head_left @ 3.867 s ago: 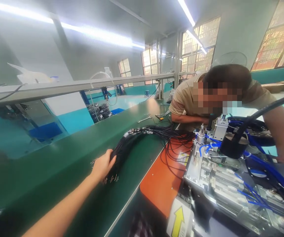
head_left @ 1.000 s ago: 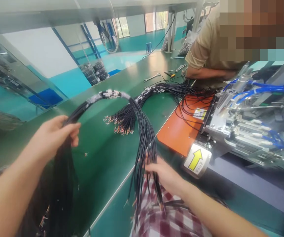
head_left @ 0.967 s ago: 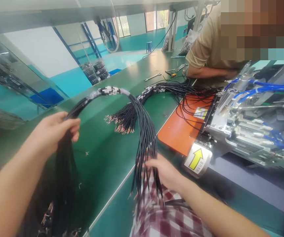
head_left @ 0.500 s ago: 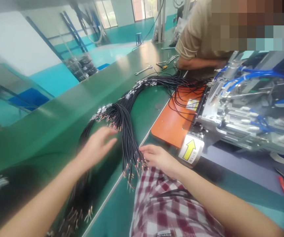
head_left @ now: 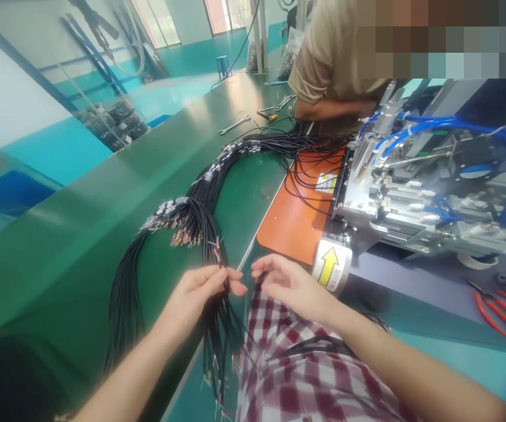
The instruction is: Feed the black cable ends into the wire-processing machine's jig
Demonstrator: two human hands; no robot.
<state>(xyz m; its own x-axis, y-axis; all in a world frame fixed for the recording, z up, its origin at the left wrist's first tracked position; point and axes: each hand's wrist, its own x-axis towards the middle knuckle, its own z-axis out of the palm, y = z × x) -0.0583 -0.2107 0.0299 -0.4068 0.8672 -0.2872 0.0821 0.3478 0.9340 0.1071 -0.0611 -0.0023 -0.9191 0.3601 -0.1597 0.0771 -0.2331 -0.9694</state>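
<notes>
My left hand (head_left: 204, 293) pinches a black cable (head_left: 218, 258) between thumb and fingers, its stripped end with thin coloured wires pointing up. Beneath that hand, a bundle of black cables (head_left: 209, 225) hangs over the table edge, bare copper-coloured ends downward. My right hand (head_left: 290, 287) hovers just right of the left one, above my lap, fingers slightly bent and apart with nothing visible in them. A second cable bunch (head_left: 123, 293) curves down the table on the left, silvery connectors (head_left: 167, 208) gathered at its top.
An orange plate (head_left: 288, 217) and a metal machine (head_left: 380, 193) with blue air tubes stand at right. Red-handled pliers (head_left: 501, 310) lie in front of it. A co-worker (head_left: 323, 64) sits beyond. A wrench (head_left: 234, 125) rests on the green table (head_left: 81, 234).
My left hand has moved right onto the cable bundle and taken hold of a cable end. My right hand has stayed close by. The view has shifted slightly.
</notes>
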